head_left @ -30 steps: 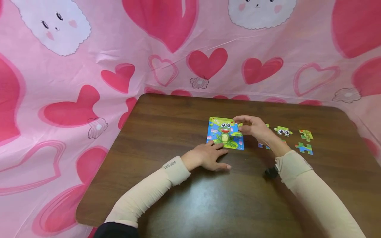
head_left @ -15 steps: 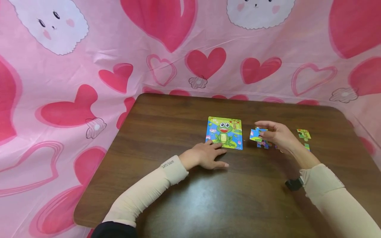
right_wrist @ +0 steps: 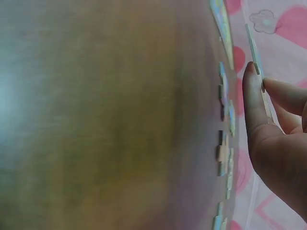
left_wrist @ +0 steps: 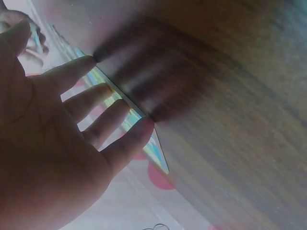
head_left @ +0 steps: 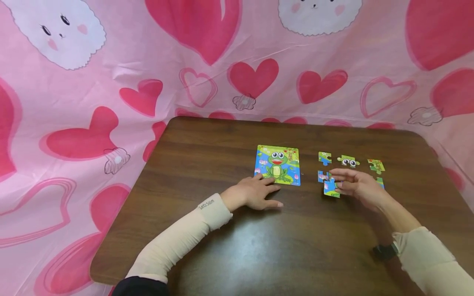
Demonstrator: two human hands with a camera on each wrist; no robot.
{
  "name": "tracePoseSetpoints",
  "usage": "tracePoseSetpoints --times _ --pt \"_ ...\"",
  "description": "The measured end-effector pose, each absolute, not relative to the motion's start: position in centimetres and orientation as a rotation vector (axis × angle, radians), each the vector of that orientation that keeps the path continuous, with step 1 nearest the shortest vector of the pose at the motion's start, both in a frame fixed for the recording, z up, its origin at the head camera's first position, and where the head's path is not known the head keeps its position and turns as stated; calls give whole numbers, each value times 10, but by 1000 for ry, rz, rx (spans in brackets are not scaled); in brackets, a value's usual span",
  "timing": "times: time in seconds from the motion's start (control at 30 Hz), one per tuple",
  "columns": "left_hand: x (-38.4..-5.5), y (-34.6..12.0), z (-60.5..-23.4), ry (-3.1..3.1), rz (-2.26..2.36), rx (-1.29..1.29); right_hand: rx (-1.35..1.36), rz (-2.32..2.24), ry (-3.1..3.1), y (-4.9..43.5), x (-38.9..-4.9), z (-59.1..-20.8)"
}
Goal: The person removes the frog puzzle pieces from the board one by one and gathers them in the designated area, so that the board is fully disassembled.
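Note:
A square frog picture card [head_left: 292,166] lies flat on the table. My left hand [head_left: 256,192] rests at its near edge, fingers spread and straight, as the left wrist view also shows with the hand [left_wrist: 72,134] palm visible. To the right, my right hand [head_left: 361,187] pinches a blue and green jigsaw piece [head_left: 331,189] between thumb and fingers, raised above the table. In the right wrist view that piece [right_wrist: 254,50] is seen edge-on. Behind it lies a blue piece with pink flowers [head_left: 322,176], partly covered by the hand.
Other loose jigsaw pieces lie behind the right hand: a green and blue one [head_left: 325,158], one with frog eyes [head_left: 348,161] and one with a tree [head_left: 377,165]. Another piece [head_left: 380,181] is partly hidden. A pink heart-print cloth [head_left: 207,49] hangs beyond the brown table [head_left: 214,139].
My right hand has carried the jigsaw piece from over the card's right side to the right and nearer, in front of the loose pieces. My left hand has stayed at the card's edge.

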State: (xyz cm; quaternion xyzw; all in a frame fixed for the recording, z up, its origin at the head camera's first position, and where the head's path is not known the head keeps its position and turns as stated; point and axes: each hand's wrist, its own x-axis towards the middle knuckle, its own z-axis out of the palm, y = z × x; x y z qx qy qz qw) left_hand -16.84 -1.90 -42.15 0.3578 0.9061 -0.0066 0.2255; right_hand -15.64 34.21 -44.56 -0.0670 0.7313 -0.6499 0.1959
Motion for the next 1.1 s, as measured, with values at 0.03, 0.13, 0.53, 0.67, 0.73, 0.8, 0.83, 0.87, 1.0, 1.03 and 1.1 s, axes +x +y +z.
tracePoseSetpoints --times 0.03,0.13,0.53,0.67,0.73,0.8,0.83,0.87,1.0,1.03,1.1 --pt "-168 -19 -422 2500 -18 988 -193 -1807 2053 343 -154 -447" --pt "-168 -19 -422 2505 -13 990 -209 -1792 2039 344 -148 -452" --pt "-168 -19 -423 2507 -5 980 -270 -1670 2084 343 -135 -459" --pt "-168 -19 -423 2506 -7 973 -274 -1589 2167 340 -133 -459" --pt "-168 -19 -423 2505 -6 973 -274 -1549 2207 339 -132 -459" --pt "-169 -19 -423 2504 -4 978 -272 -1514 2245 338 -130 -459" --pt "-169 -19 -423 2504 -4 981 -270 -1503 2261 338 -129 -458" --pt "-169 -18 -424 2504 -4 983 -267 -1501 2270 338 -128 -458" --pt "-170 -19 -424 2502 -6 983 -272 -1481 2296 336 -126 -455" --pt "-170 -19 -423 2502 -6 983 -280 -1479 2297 335 -126 -455" --pt "-170 -20 -423 2500 1 977 -295 -1480 2295 335 -126 -453"
